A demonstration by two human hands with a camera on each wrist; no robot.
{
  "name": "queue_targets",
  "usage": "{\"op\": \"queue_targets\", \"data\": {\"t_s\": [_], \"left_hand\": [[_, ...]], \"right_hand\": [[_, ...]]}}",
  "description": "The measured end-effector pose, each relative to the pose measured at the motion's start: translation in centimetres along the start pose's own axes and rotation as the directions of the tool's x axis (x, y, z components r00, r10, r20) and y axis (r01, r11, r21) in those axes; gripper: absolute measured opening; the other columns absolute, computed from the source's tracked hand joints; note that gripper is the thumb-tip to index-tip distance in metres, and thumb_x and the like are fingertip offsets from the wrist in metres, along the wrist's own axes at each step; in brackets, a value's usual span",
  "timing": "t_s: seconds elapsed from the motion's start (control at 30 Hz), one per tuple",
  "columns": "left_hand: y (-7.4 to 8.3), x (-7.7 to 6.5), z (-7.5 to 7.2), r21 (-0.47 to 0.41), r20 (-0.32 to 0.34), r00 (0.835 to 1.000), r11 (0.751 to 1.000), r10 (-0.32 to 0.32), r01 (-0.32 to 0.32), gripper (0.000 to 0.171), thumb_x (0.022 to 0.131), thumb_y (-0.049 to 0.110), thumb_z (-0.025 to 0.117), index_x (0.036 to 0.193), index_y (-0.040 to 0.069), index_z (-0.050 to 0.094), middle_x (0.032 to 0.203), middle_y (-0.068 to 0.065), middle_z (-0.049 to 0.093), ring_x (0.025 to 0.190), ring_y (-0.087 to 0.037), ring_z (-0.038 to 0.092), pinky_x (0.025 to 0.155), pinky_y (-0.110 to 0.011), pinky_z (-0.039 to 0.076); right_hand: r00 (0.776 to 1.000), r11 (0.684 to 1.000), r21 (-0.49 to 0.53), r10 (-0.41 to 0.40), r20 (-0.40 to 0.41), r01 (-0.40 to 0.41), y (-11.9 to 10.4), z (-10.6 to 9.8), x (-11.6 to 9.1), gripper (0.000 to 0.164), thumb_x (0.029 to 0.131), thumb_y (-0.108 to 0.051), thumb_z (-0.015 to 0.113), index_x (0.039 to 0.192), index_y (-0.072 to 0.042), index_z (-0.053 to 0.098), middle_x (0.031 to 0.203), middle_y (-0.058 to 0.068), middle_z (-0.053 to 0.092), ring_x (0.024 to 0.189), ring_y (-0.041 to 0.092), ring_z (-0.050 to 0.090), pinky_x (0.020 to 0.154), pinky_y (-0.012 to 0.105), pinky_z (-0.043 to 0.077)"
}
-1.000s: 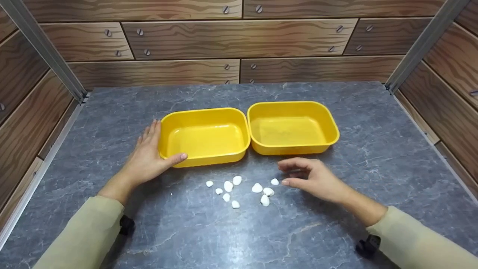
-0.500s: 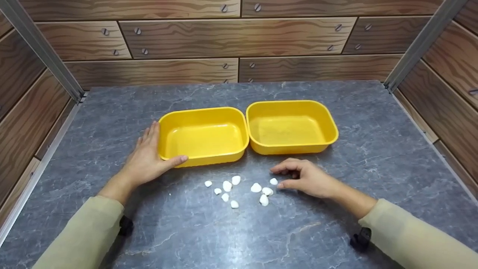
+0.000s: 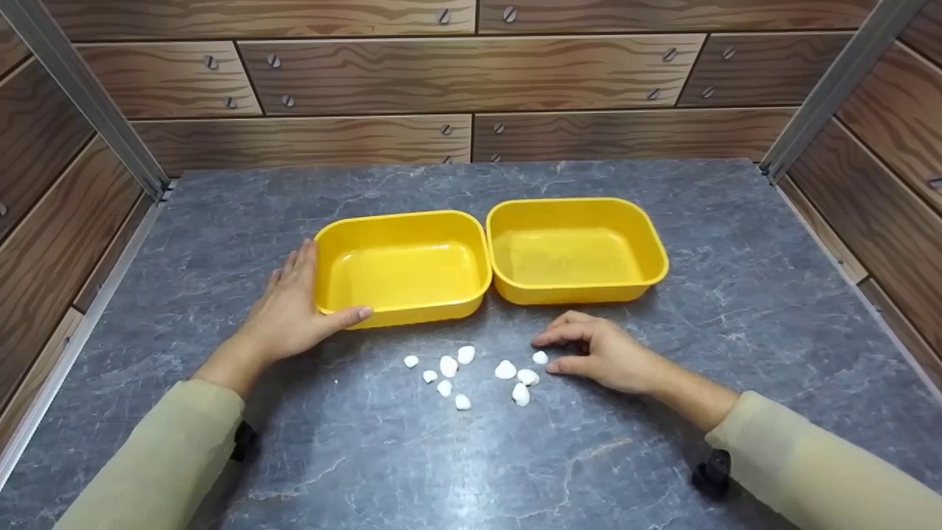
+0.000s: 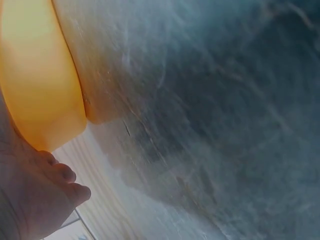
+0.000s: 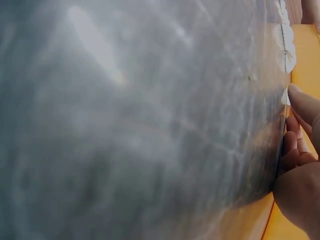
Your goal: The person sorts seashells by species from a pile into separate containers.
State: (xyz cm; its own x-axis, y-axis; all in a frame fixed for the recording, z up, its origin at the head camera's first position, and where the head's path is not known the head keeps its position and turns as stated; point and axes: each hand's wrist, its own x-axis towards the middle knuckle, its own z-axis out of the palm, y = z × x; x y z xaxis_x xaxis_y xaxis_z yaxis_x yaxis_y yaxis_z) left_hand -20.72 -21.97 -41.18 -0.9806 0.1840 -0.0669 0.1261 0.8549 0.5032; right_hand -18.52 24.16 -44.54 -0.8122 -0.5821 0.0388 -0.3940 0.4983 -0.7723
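Observation:
My left hand (image 3: 291, 313) rests against the left end of the left yellow tub (image 3: 401, 313), its thumb along the front wall and its fingers along the side. The left wrist view shows several fingertips (image 4: 65, 175) beside the yellow wall. My right hand (image 3: 607, 353) is low over the table at the right-hand group of small white seashells. Thumb and index finger are parted around the outermost shell (image 3: 540, 358), which lies on the table between their tips. More shells (image 3: 505, 369) lie just left of it, and another loose group (image 3: 449, 366) lies further left.
A second yellow tub (image 3: 578, 294) stands right of the first, their rims touching. Both are bare inside. The grey marbled table (image 3: 412, 471) is bounded by wood-patterned walls (image 3: 471, 77) and metal corner posts (image 3: 96, 103).
My right hand has moved a little left, bringing thumb and index finger to either side of the outermost shell. My left hand stays at the tub, and the shells lie as before.

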Motion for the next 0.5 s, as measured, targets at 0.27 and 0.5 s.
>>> {"op": "queue_targets", "data": {"t_s": [0.27, 0.5], "left_hand": [[0.04, -0.02, 0.16, 0.013, 0.011, 1.000, 1.000, -0.006, 0.006, 0.138, 0.085, 0.090, 0.057, 0.168, 0.003, -0.012, 0.177, -0.019, -0.006, 0.162, -0.043, -0.001, 0.127, -0.064, -0.001], [-0.06, -0.05, 0.13, 0.020, 0.003, 1.000, 1.000, -0.010, 0.010, 0.137, 0.086, 0.087, 0.059, 0.168, 0.002, -0.010, 0.176, -0.020, -0.005, 0.162, -0.044, 0.000, 0.128, -0.063, -0.001]], "right_hand": [[1.000, 0.999, -0.032, 0.025, -0.003, -0.025, -0.07, 0.11, -0.11, 0.033, 0.093, -0.023, 0.084, 0.126, -0.020, 0.080, 0.121, -0.004, 0.069, 0.113, 0.020, 0.064, 0.102, 0.033, 0.050], [1.000, 0.999, -0.026, 0.021, -0.006, -0.021, 0.09, 0.32, 0.01, 0.032, 0.093, -0.022, 0.085, 0.124, -0.019, 0.081, 0.119, -0.004, 0.069, 0.112, 0.020, 0.064, 0.101, 0.031, 0.050]]}}
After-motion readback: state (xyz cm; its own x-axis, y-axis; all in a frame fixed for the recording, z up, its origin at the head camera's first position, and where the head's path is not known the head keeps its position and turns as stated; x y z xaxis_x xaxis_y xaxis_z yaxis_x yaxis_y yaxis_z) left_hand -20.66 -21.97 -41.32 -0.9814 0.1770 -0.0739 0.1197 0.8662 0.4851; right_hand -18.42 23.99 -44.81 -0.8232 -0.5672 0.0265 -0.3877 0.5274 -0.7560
